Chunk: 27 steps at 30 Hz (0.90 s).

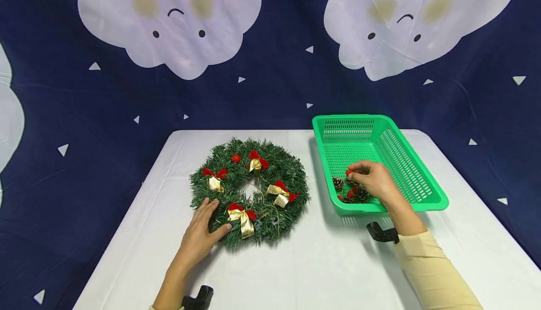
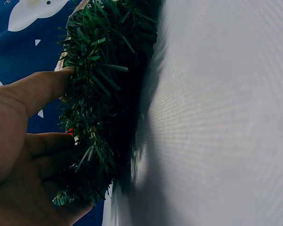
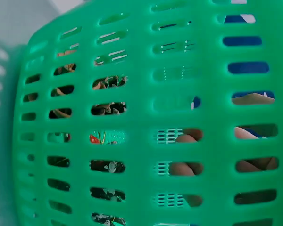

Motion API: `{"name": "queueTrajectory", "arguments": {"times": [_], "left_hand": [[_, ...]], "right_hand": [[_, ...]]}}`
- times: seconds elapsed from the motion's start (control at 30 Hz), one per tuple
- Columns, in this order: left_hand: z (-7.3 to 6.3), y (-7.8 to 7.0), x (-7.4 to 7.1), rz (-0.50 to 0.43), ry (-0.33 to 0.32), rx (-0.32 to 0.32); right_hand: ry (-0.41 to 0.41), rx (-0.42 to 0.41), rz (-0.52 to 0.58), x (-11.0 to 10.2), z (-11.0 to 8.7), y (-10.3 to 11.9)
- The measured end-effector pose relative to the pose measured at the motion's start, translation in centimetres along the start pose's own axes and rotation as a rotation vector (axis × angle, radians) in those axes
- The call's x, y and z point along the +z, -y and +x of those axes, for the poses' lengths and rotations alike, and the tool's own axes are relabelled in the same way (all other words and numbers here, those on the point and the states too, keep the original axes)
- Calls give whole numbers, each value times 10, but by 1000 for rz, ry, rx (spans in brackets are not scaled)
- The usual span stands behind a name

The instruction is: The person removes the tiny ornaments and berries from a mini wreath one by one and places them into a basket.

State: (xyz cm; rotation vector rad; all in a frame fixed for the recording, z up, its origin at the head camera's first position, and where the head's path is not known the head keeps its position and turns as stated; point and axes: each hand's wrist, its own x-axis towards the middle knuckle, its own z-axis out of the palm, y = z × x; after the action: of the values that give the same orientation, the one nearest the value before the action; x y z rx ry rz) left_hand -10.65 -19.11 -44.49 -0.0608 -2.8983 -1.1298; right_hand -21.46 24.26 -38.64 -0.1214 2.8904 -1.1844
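Observation:
A green wreath (image 1: 291,159) with red-and-gold bows (image 1: 242,216) and one small red ball (image 1: 235,158) lies on the table. My left hand (image 1: 201,235) rests on its near left edge, thumb and fingers spread; in the left wrist view the fingers touch the green tips. My right hand (image 1: 374,178) reaches into the green basket (image 1: 422,169) and pinches a small red ball (image 1: 348,172) between thumb and fingers. Below it lie several pine cones (image 1: 337,182) and red pieces (image 1: 351,192). The basket wall hides much of the right hand in the right wrist view.
The basket stands on the white table (image 1: 296,272) to the right of the wreath, its raised rim around the right hand. Behind the table hangs a dark blue cloth (image 1: 279,98) with clouds. A black device (image 1: 382,232) is strapped to the right wrist.

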Motion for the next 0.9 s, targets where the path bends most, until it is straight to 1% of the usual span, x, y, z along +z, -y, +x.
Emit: {"name": "queueTrajectory", "arguments": {"times": [0.13, 0.33, 0.53, 0.73, 0.9], "left_hand": [[0, 0, 0, 1, -1, 1], [0, 0, 0, 0, 0, 5], [0, 1, 1, 4, 0, 2], [0, 1, 1, 2, 1, -1], [0, 0, 1, -5, -2, 0]], "right_hand": [[7, 4, -19, 1, 0, -1], [11, 16, -1, 1, -1, -2], [-29, 3, -4, 1, -3, 0], [-63, -18, 5, 6, -2, 13], [-68, -63, 63, 14, 2, 31]]}}
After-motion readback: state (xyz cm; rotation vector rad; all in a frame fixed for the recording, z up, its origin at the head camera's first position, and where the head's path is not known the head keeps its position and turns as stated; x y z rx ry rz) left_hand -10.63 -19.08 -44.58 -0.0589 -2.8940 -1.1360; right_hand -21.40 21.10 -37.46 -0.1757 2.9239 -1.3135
